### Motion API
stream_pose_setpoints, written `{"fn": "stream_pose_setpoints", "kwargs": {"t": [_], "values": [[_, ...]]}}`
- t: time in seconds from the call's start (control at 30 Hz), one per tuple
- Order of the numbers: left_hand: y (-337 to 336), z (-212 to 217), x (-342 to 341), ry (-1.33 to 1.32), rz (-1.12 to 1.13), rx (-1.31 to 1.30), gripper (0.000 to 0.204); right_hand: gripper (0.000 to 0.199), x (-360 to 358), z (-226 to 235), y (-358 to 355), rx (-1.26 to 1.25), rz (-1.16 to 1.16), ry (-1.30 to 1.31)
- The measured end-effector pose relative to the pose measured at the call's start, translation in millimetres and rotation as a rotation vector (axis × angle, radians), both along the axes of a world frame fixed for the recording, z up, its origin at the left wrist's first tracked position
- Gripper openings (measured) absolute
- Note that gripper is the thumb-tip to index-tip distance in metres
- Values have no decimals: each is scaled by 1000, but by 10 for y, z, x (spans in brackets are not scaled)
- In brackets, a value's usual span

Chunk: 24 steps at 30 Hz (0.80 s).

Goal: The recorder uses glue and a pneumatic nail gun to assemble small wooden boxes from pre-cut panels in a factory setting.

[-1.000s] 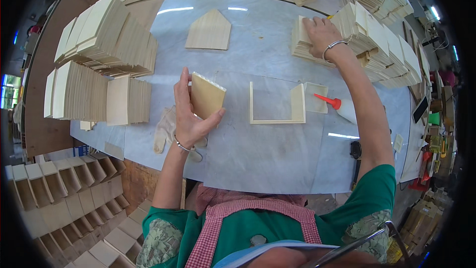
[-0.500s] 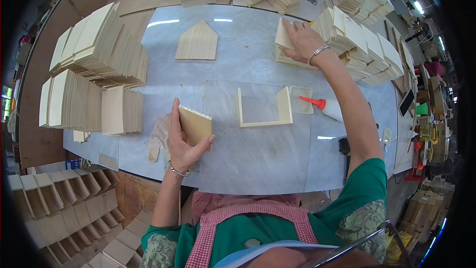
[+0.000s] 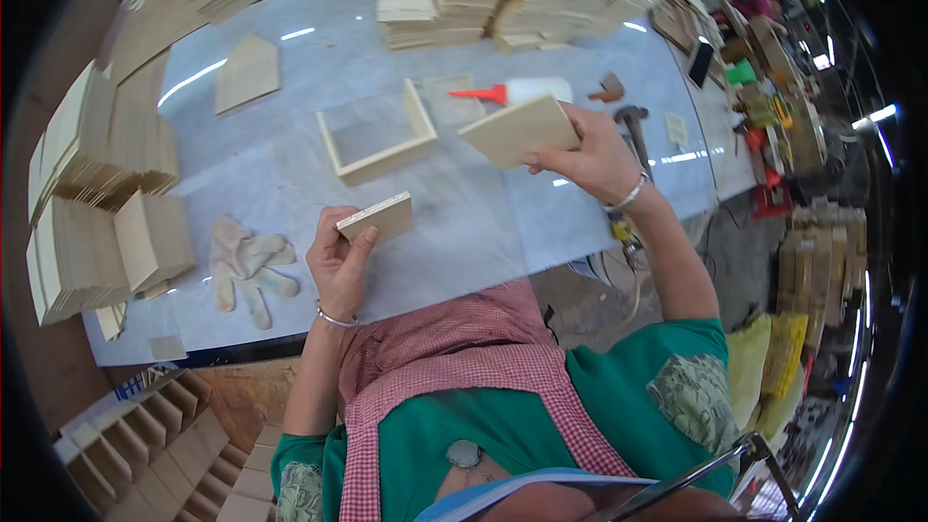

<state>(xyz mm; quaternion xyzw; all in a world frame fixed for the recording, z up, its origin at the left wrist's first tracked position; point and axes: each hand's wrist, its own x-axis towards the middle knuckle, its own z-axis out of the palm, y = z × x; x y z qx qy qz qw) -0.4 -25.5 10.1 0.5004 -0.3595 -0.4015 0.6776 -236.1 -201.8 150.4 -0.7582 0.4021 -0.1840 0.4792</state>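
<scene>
My left hand (image 3: 336, 256) grips a small wooden panel (image 3: 385, 219) between thumb and fingers, its pale, rough-looking edge facing up. To its right, my right hand (image 3: 597, 157) pinches a thin square wooden board (image 3: 522, 131) by its right side, held tilted above the table. Beyond and between the hands, a three-sided wooden frame (image 3: 389, 159) rests on the table. Just past the board lies a white squeeze bottle (image 3: 537, 90) with a red nozzle, partly over a pale flat piece.
Stacked wooden boards stand at the left (image 3: 77, 256) and at the far right (image 3: 435, 31). A house-shaped panel (image 3: 248, 75) lies far left. A work glove (image 3: 249, 263) is beside my left hand. A hammer (image 3: 633, 126) lies beyond my right wrist. Wooden compartments (image 3: 145, 435) stand at lower left.
My right hand has come back from the far-right stack and now holds a square board. The left hand's panel has tipped flatter. The whole view has turned.
</scene>
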Motion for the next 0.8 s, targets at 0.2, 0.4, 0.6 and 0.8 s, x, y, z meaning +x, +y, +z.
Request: {"fn": "stream_pose_setpoints", "kwargs": {"t": [0.2, 0.4, 0.6, 0.8], "values": [[-171, -29, -308, 12, -117, 72, 16, 27, -163, -116, 102, 94, -177, -215], [-185, -38, -387, 41, -125, 36, 20, 29, -5, -255, 98, -25, -334, -459], [-161, -6, -407, 24, -93, 77, 21, 31, 159, -268, 34, 65, -133, -480], [-115, 3, -446, 43, -117, 70, 20, 32, 328, -442, 63, 159, -13, -364]]}}
